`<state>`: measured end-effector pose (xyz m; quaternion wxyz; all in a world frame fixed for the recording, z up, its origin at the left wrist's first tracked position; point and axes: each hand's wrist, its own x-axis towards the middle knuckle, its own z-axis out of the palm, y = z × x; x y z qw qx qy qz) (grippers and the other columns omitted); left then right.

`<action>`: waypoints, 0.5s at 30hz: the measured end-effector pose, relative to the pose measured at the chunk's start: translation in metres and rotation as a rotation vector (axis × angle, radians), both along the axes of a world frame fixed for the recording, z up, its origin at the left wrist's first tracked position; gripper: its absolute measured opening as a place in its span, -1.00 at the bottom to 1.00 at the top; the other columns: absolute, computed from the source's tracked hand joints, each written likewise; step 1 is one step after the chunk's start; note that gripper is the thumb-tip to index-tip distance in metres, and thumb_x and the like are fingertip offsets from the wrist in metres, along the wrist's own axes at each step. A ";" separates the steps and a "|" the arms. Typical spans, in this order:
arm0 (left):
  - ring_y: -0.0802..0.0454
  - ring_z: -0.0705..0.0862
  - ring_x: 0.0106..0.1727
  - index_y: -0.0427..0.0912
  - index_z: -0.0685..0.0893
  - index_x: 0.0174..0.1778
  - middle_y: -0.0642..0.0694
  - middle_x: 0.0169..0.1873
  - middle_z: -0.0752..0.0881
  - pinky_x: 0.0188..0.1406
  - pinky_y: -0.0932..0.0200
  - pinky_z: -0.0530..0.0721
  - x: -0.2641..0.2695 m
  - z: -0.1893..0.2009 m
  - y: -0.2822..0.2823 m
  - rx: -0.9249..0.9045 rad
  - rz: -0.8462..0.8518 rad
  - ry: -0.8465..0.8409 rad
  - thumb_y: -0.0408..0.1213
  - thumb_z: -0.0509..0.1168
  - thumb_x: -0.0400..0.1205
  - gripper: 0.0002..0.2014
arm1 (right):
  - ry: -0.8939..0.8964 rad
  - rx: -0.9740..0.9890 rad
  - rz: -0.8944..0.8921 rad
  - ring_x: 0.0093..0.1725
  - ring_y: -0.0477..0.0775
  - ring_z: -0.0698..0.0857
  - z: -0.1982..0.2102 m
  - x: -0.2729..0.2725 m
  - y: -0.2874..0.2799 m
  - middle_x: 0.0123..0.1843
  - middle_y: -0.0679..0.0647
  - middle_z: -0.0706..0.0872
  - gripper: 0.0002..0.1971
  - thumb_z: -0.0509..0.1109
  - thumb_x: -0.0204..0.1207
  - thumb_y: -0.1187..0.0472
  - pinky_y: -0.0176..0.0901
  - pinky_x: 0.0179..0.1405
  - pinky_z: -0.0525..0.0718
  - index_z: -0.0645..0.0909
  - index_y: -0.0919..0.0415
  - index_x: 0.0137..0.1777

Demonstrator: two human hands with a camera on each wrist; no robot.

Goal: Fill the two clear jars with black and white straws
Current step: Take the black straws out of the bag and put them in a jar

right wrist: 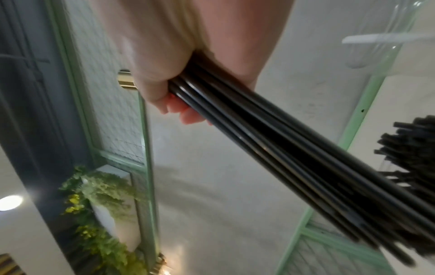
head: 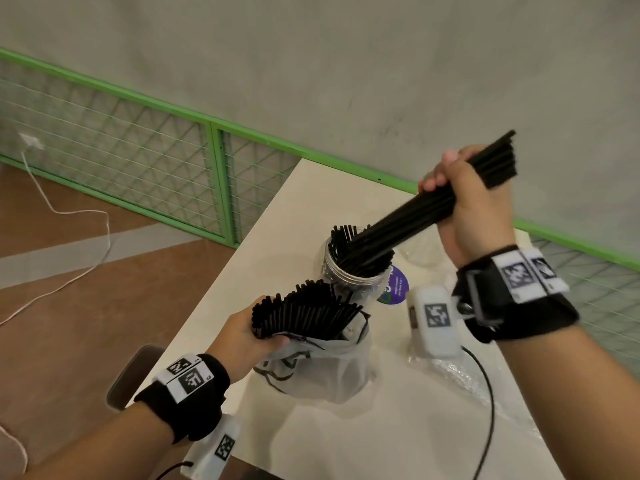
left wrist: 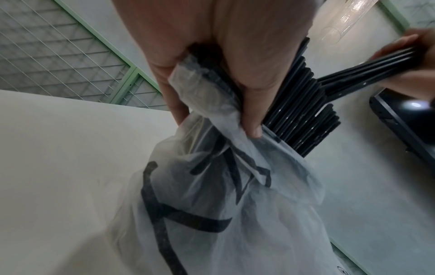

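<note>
Head view: right hand (head: 474, 202) is wrapped around a bundle of black straws (head: 415, 220), low ends poking into the clear jar (head: 353, 271) on the counter (head: 381, 427). Left hand (head: 249, 337) clutches more straws in a plastic bag (head: 322, 368). Left wrist view: fingers (left wrist: 252, 104) pinch bag (left wrist: 212, 204) and straws together. Right wrist view: hand (right wrist: 183, 55) clamped on the straw bundle (right wrist: 282, 148), pretty blurry.

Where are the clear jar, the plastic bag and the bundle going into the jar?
clear jar (head: 349, 277): head view, front wall below the rim.
plastic bag (left wrist: 235, 214): left wrist view, crumpled side.
straw bundle (head: 408, 218): head view, mid-shafts below the right hand (head: 474, 202).
</note>
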<state>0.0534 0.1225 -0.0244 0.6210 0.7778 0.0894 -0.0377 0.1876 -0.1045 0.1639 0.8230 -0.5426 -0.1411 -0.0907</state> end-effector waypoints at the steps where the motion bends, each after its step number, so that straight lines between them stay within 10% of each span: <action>1: 0.26 0.69 -0.18 -0.12 0.68 -0.07 0.01 -0.09 0.75 -0.02 0.23 0.62 0.000 0.000 0.000 -0.001 0.001 0.002 -0.50 0.52 0.39 -0.72 | 0.004 -0.061 -0.037 -0.44 0.04 0.52 -0.007 0.010 0.006 -0.53 -0.01 0.54 -0.68 0.33 0.48 0.37 -0.06 -0.25 0.53 0.59 -0.01 -0.43; 9: 0.25 0.72 -0.10 0.15 0.68 -0.14 0.13 -0.11 0.78 -0.04 0.30 0.62 0.000 -0.002 0.005 -0.004 -0.002 0.017 -0.46 0.53 0.40 -0.64 | 0.227 -0.476 0.005 -0.31 0.00 0.68 -0.069 0.036 0.028 -0.43 0.03 0.67 -0.83 0.44 0.53 0.24 -0.11 -0.18 0.64 0.55 0.11 -0.28; 15: 0.31 0.70 -0.12 -0.10 0.67 -0.02 0.15 -0.10 0.76 -0.14 0.39 0.61 -0.001 0.002 0.005 0.001 0.004 0.021 -0.48 0.50 0.42 -0.71 | 0.201 -0.904 0.018 -0.01 0.02 0.70 -0.089 0.039 0.014 -0.15 -0.02 0.72 -0.79 0.64 0.26 0.02 -0.01 0.11 0.65 0.65 -0.03 -0.25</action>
